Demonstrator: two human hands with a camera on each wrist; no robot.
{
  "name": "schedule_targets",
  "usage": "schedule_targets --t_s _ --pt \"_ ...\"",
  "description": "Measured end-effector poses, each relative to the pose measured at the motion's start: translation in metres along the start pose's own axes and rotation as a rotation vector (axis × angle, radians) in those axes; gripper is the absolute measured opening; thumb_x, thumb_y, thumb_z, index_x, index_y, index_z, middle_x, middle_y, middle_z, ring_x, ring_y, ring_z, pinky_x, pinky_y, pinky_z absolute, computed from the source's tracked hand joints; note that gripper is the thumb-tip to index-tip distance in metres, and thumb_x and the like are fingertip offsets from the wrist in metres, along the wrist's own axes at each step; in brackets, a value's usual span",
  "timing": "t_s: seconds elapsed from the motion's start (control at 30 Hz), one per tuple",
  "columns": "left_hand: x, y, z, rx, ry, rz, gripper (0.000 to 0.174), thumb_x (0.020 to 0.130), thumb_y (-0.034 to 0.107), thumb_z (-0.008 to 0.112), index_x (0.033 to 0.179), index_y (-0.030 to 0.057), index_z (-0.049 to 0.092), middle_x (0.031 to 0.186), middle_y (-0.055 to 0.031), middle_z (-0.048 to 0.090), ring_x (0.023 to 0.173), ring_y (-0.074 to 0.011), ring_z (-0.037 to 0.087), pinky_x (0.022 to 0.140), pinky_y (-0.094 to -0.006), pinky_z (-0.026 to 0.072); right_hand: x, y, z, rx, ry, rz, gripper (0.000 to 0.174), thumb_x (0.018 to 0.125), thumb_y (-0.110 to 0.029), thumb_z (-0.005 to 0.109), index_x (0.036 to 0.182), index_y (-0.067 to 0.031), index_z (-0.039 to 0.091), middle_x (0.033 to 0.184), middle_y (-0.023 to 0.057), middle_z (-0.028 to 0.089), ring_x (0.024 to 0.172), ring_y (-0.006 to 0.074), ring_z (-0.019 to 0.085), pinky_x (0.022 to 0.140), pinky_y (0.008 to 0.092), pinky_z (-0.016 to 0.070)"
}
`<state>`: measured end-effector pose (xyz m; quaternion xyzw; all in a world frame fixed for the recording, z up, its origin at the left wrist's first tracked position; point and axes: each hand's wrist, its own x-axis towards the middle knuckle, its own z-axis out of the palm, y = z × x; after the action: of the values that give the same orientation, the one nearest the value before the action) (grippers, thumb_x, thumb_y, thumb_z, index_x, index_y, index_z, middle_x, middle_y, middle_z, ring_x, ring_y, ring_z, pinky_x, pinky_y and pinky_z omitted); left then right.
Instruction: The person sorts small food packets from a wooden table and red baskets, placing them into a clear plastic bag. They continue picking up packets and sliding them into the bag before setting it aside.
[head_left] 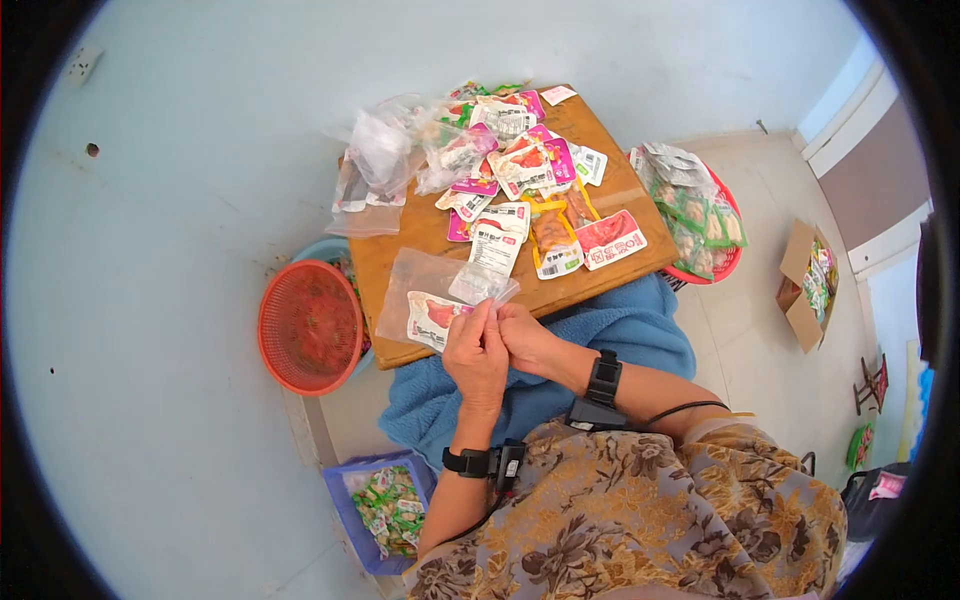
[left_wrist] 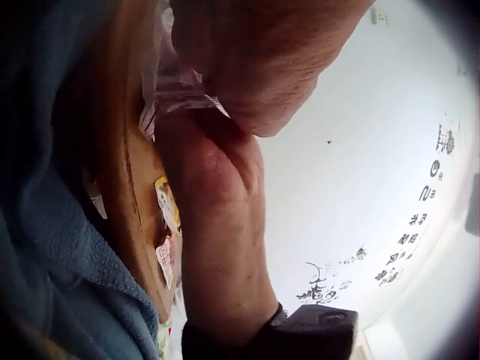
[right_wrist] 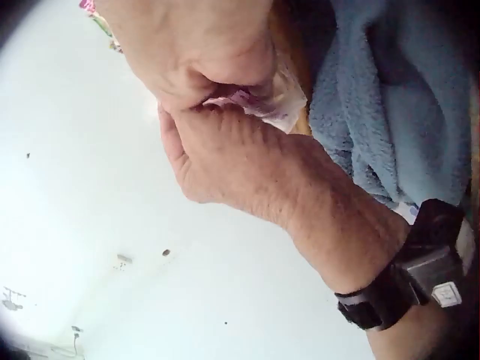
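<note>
At the near edge of the wooden table [head_left: 630,258], both hands meet at the mouth of a clear plastic bag [head_left: 402,268]. My left hand [head_left: 476,352] pinches the bag's edge, and my right hand [head_left: 527,338] grips it right beside, knuckles close together. Inside the bag lies a white snack packet [head_left: 432,318] with a red picture. In the left wrist view the bag's ribbed edge [left_wrist: 184,99] shows between the two hands. The right wrist view shows crumpled clear film [right_wrist: 285,112] behind the fingers; most fingertips are hidden there.
Several loose packets [head_left: 525,165] and a heap of clear bags [head_left: 385,150] cover the table's far part. Red basket [head_left: 310,328] stands left, a purple crate [head_left: 345,505] below it. Another red basket [head_left: 735,255] and a cardboard box [head_left: 797,255] are right. Blue cloth [head_left: 640,335] covers the lap.
</note>
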<state>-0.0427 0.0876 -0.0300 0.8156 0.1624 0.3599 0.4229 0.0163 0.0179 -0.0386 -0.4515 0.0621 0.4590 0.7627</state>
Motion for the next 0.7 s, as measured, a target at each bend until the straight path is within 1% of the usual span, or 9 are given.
schedule_targets --t_s 0.1,0.23,0.33,0.4,0.43,0.5,0.6,0.63,0.7 --pt "0.005 0.0 -0.01 -0.034 -0.059 -0.097 0.017 0.089 0.005 0.067 0.104 0.0019 0.073 0.079 -0.0126 0.065 0.069 -0.0244 0.063 0.064 -0.0346 0.049 0.012 0.002 0.007 0.053 0.009 0.039 0.024 0.103 -0.01 0.047 0.116 0.0049 0.06 0.109 0.0137 0.065 0.094 0.0202 0.064 0.081 0.0329 0.0559" --pt "0.009 -0.004 -0.01 -0.029 -0.059 -0.062 0.017 0.089 0.005 0.067 0.104 0.0018 0.074 0.077 -0.0113 0.063 0.069 -0.0223 0.061 0.064 -0.0332 0.0477 0.033 0.019 0.001 0.146 -0.043 -0.045 0.026 0.103 -0.013 0.049 0.117 0.0059 0.06 0.108 0.0149 0.065 0.091 0.0208 0.065 0.08 0.0347 0.0564" --pt "0.012 -0.005 -0.012 -0.073 0.023 -0.027 0.016 0.089 0.006 0.067 0.104 0.0018 0.074 0.075 -0.0107 0.061 0.067 -0.0214 0.059 0.063 -0.0325 0.0466 0.035 0.018 -0.003 -0.089 -0.041 0.023 0.018 0.1 -0.012 0.055 0.111 0.0013 0.06 0.108 0.0119 0.066 0.088 0.0197 0.064 0.076 0.0323 0.0565" --pt "0.013 -0.006 -0.014 -0.051 0.007 -0.073 0.016 0.09 0.007 0.068 0.104 0.0014 0.073 0.075 -0.0103 0.061 0.066 -0.0202 0.058 0.062 -0.0323 0.0462 0.022 0.008 -0.003 -0.561 -0.136 -0.147 0.025 0.097 -0.014 0.058 0.111 0.0057 0.063 0.103 0.0132 0.07 0.088 0.0195 0.067 0.074 0.0344 0.055" --pt "0.012 -0.008 -0.015 -0.053 0.009 -0.077 0.016 0.09 0.007 0.068 0.104 0.0014 0.073 0.075 -0.0103 0.061 0.066 -0.0202 0.058 0.062 -0.0323 0.0462 0.015 0.003 -0.006 -0.564 -0.134 -0.144 0.025 0.097 -0.014 0.058 0.111 0.0057 0.063 0.103 0.0132 0.07 0.088 0.0195 0.067 0.074 0.0344 0.055" --pt "0.009 -0.013 -0.014 -0.036 0.01 -0.079 0.014 0.09 0.007 0.068 0.102 0.001 0.073 0.075 -0.0101 0.06 0.065 -0.0196 0.057 0.06 -0.0323 0.0457 0.001 -0.012 -0.016 -1.186 -0.066 -0.474 0.022 0.092 -0.01 0.061 0.109 0.0043 0.064 0.099 0.0175 0.072 0.089 0.0229 0.069 0.072 0.036 0.0542" --pt "0.006 -0.013 -0.011 -0.035 0.025 -0.081 0.014 0.09 0.007 0.068 0.102 0.0007 0.073 0.074 -0.0095 0.06 0.063 -0.0191 0.057 0.059 -0.0321 0.0449 -0.019 -0.039 -0.029 -1.053 0.033 -0.35 0.023 0.089 -0.006 0.061 0.111 0.0013 0.064 0.095 0.0218 0.07 0.09 0.0317 0.07 0.075 0.0397 0.0541" --pt "0.005 -0.013 -0.011 -0.037 0.031 -0.086 0.014 0.09 0.007 0.068 0.102 0.0007 0.073 0.074 -0.0095 0.06 0.063 -0.0191 0.057 0.059 -0.0321 0.0449 -0.019 -0.048 -0.036 -1.06 0.029 -0.347 0.023 0.089 -0.006 0.061 0.111 0.0013 0.064 0.095 0.0218 0.07 0.09 0.0317 0.07 0.075 0.0397 0.0541" --pt "0.005 -0.011 -0.011 -0.022 0.004 -0.099 0.016 0.089 0.007 0.067 0.104 0.0021 0.073 0.073 -0.0103 0.058 0.064 -0.0238 0.057 0.059 -0.0358 0.046 -0.015 -0.069 -0.046 -1.342 0.247 -0.584 0.031 0.084 -0.003 0.062 0.115 -0.003 0.065 0.106 0.0191 0.07 0.098 0.0356 0.067 0.082 0.0398 0.0537"
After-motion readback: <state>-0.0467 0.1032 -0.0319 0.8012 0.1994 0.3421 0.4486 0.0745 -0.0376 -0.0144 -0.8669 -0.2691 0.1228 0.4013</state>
